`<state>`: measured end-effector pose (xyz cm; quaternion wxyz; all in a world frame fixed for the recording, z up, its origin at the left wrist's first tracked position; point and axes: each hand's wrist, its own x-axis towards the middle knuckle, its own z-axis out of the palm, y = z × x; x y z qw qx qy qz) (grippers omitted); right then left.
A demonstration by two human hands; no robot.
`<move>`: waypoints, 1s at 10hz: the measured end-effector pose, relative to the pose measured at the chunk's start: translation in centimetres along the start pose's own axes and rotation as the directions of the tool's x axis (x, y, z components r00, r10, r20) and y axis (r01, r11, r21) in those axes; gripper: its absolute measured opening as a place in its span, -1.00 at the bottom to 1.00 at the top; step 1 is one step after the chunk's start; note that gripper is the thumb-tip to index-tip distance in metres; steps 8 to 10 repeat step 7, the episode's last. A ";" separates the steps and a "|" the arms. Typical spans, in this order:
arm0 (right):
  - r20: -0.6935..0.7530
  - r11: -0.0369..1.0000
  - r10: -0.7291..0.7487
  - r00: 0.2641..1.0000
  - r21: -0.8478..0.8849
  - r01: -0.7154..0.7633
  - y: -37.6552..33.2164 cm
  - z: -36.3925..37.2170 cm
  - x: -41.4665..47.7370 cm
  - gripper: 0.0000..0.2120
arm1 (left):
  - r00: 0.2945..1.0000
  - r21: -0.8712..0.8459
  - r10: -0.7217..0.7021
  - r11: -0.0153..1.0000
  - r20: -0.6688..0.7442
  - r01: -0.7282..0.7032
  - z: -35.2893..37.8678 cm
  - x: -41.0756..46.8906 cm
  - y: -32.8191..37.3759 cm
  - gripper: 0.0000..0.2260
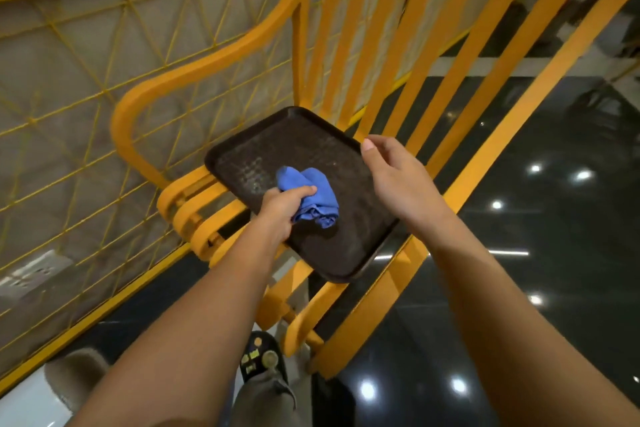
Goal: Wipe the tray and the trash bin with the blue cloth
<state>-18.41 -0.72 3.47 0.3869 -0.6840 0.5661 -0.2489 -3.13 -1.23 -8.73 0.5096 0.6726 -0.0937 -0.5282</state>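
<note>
The dark brown tray (294,142) lies tilted over the curved ends of a yellow slatted frame (460,62). Its far corner is close to the upright slats and its near corner juts out over the glossy black floor (554,218), where there is open room on the right. To the left a yellow wire mesh panel (86,80) closes that side off. The right hand (398,180) holds the tray's right rim with the thumb on top; the rest of its grip is hidden underneath. The left hand (280,211) grips the bunched blue cloth (311,194), fingers (301,191) curled round its near side, pressing it onto the middle of the tray, well clear of all 4 rims. A black shoe (263,357) below carries small yellow badges, too small to read.
</note>
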 end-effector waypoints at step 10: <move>0.025 0.999 0.024 0.999 0.045 -0.025 1.7 1.8 1.2 -0.55 | 0.947 0.698 0.321 0.678 0.002 -0.231 -0.6 2.6 0.6 -0.45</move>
